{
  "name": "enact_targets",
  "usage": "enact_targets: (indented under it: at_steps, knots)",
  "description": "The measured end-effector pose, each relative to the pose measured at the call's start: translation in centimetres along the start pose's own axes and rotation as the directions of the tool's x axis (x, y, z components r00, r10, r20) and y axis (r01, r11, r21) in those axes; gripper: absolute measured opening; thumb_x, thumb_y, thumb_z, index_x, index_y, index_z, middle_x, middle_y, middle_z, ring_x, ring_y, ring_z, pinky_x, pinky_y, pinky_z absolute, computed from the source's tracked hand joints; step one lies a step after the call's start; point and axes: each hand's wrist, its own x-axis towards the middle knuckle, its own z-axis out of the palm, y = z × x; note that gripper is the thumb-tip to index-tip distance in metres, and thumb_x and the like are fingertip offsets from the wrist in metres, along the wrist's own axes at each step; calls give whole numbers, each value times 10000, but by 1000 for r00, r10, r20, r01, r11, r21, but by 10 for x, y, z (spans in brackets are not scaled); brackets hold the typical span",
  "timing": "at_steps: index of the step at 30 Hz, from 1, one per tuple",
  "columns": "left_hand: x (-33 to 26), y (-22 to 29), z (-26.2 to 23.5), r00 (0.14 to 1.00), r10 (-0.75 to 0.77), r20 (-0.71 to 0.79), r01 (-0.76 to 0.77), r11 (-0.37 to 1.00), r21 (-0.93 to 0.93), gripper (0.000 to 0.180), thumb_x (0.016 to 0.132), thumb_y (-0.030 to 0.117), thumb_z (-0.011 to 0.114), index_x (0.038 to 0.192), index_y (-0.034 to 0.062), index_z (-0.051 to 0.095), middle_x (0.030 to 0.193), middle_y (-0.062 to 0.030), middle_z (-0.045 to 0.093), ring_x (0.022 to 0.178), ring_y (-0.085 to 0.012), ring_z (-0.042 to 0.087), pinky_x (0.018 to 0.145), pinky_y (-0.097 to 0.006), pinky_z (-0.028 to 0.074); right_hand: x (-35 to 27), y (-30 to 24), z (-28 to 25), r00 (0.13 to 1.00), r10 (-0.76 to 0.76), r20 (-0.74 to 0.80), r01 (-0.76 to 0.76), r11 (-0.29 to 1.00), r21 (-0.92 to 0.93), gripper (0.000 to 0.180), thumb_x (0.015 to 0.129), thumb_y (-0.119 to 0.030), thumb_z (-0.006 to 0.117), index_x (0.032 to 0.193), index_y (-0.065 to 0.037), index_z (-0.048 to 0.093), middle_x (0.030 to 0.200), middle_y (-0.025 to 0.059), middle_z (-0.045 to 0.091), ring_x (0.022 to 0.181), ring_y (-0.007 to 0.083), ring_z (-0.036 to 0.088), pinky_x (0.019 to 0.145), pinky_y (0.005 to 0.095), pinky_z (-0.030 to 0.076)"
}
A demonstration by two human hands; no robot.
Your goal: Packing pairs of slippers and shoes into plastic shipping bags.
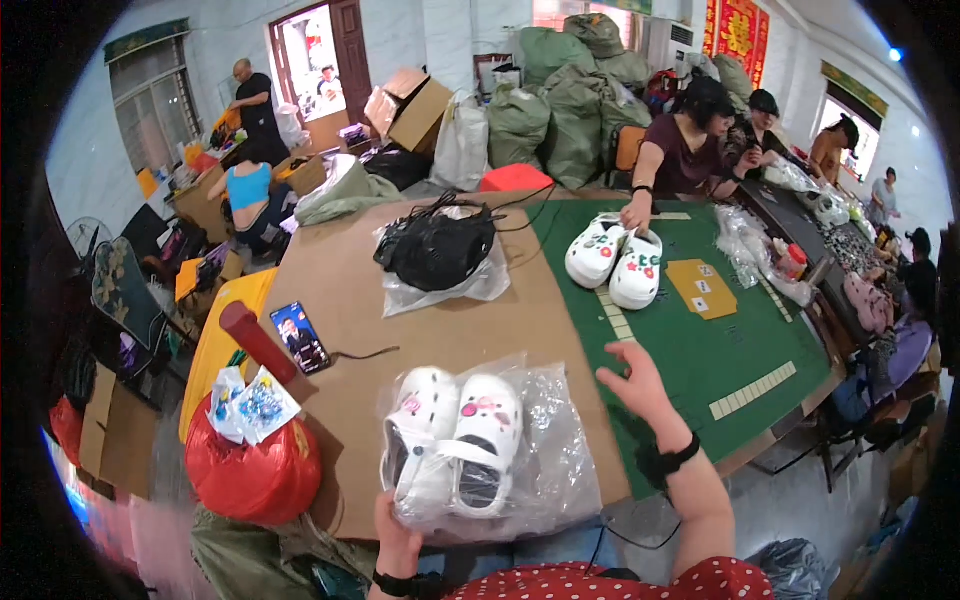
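A pair of white clogs (485, 410) with pink charms lies in a clear plastic bag (560, 440) at the near edge of the table. My left hand (398, 530) grips the near left corner of that bag, by a clog's heel. To the right, my right hand (638, 385) reaches over the green mat (715, 345), empty, with its fingers apart. Beyond it stands a second pair of white clogs (640, 270), with red and green charms. A co-worker's hand (637, 208) across the table holds these at the heels.
Black cables and a dark cap-like bundle (440, 245) lie on plastic at the table's far side. On the left are a phone (300, 337), a dark red bottle (258, 342) and a red bag (250, 465) topped by small packets. Several people sit along the right.
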Motion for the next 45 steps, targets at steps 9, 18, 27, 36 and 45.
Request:
enact_targets:
  at_steps: [9,18,27,36,45]
  knots:
    - [11,-9,-31,970,221,101,-240,812,532,644,963,426,522,1442,20,380,1385,-146,502,1226,-255,532,1048,-436,411,148,91,-32,958,26,-286,-124,935,-331,636,765,-404,762,1269,-68,567,1239,179,566,1187,359,517,984,473,440]
    - [70,-5,-18,949,313,36,-282,794,539,643,955,400,546,1437,6,386,1395,-161,492,1245,-273,511,1056,-435,398,252,114,-28,978,48,-204,-152,834,-531,856,743,-556,737,1441,-149,452,1339,223,515,1237,363,507,1075,523,346]
    - [125,-5,12,946,316,67,-298,776,556,642,946,370,574,1431,-9,392,1405,-176,481,1265,-293,487,1065,-434,384,299,150,-24,930,367,-29,-299,707,-641,1080,637,-700,736,1498,-155,379,1439,320,405,1256,430,515,1048,538,388]
    - [125,-11,31,957,276,95,-279,769,575,643,937,341,602,1425,-25,398,1416,-192,469,1286,-313,463,1074,-433,370,269,138,-42,855,518,-27,-490,789,-372,882,632,-601,793,1277,-44,562,1161,165,680,1081,325,654,896,437,514]
    - [52,-12,23,959,275,67,-260,766,588,645,928,312,630,1418,-40,404,1427,-208,458,1307,-333,440,1084,-432,356,184,120,-72,792,572,212,-596,800,67,530,798,-424,757,1088,11,672,952,61,655,861,176,599,685,358,488]
